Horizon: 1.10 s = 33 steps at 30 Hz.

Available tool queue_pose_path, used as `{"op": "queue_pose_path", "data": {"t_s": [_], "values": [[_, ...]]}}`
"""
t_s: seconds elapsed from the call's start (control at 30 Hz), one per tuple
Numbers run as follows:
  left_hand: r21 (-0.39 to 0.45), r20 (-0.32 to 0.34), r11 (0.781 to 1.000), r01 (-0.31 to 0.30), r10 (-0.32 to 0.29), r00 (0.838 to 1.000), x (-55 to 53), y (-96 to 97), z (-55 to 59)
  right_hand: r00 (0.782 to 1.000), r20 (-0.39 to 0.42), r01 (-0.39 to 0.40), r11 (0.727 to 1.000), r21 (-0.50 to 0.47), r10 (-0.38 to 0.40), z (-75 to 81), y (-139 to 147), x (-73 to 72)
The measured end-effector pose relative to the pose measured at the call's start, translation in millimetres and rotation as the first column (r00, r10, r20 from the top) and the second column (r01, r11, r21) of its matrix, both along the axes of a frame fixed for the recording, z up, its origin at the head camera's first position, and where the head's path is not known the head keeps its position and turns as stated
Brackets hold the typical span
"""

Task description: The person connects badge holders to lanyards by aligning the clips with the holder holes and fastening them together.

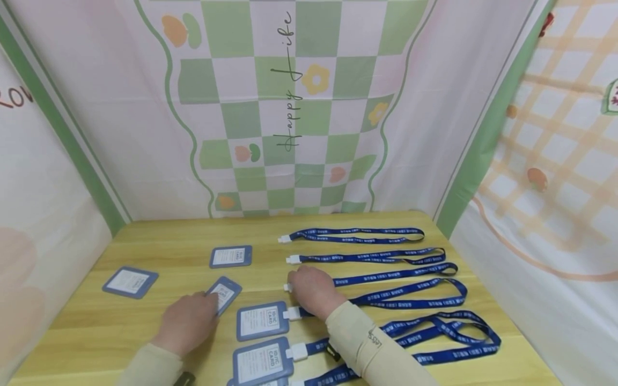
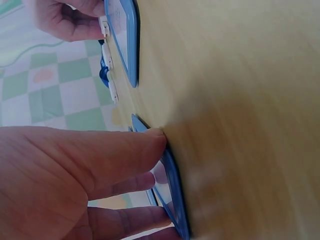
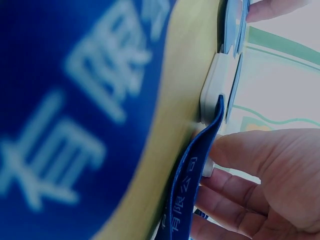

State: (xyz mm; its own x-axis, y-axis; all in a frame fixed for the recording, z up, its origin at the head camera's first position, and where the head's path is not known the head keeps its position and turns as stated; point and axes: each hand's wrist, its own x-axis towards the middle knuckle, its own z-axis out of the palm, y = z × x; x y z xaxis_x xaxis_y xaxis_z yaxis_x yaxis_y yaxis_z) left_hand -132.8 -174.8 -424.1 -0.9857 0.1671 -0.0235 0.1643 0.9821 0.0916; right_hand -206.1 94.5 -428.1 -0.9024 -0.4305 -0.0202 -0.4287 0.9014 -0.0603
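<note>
My left hand (image 1: 189,324) pinches a blue-framed ID card holder (image 1: 226,296) by its edge, low over the wooden table. In the left wrist view the thumb lies on one side of this holder (image 2: 172,187) and fingers on the other. To the right, my right hand (image 1: 313,289) grips a dark blue lanyard (image 1: 372,277) near its white clip (image 1: 287,288), whose tip shows past the fingers. Nearest below that hand is a card holder (image 1: 262,320) joined to another lanyard by a white clip (image 1: 292,313). The right fingertips are partly hidden behind a strap.
Two loose card holders lie at the left (image 1: 130,282) and back middle (image 1: 230,257). Two lanyards (image 1: 357,236) (image 1: 372,258) stretch out behind my right hand. In front, another joined card holder (image 1: 263,362) overlaps one beneath it. A patterned curtain (image 1: 275,177) hangs behind the table (image 1: 159,241).
</note>
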Motion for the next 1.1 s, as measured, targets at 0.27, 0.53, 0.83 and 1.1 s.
{"op": "queue_pose_path", "data": {"t_s": [0.27,0.53,0.83,1.1], "values": [[0.016,-0.039,0.999,0.038,-0.037,0.999,-2.3,7.2,0.8,1.000,0.004,0.001,1.000,0.009,-0.001,1.2,-1,0.1],[0.022,-0.059,0.997,0.075,-0.074,0.996,-6.9,12.3,-1.3,1.000,0.008,0.007,1.000,0.009,-0.007,3.1,-2,1.0],[0.030,-0.022,0.997,0.075,-0.074,0.997,-12.1,19.3,-1.2,1.000,0.001,0.001,1.000,-0.003,-0.001,1.8,0,0.8],[0.058,-0.052,0.993,0.103,-0.100,0.994,-14.7,23.1,-2.8,1.000,0.002,0.002,1.000,0.008,-0.002,2.0,0,0.7]]}}
